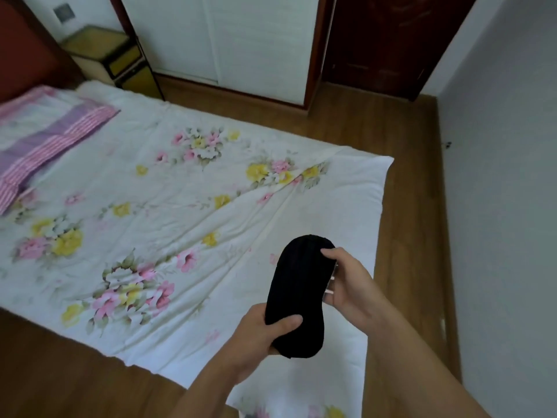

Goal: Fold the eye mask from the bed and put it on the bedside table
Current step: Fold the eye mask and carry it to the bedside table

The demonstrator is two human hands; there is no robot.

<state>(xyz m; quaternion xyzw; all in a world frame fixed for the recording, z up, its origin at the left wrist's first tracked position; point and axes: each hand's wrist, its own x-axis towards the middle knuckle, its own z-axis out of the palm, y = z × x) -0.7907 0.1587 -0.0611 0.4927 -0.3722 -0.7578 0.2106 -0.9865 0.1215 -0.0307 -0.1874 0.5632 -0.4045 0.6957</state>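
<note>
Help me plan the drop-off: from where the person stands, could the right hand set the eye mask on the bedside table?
Probably not. The right hand holds the eye mask at the near end of the bed, while the bedside table stands far off by the headboard; walking over seems needed.

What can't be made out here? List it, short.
- Eye mask strap and underside: head view, hidden behind the mask and both hands.
- Right hand fingers: mostly behind the mask.
- Left hand palm: covered by the mask's lower end.
- Bedside table top: far, blurred; contents unreadable.
- Pillow: cut off by the left edge.
</note>
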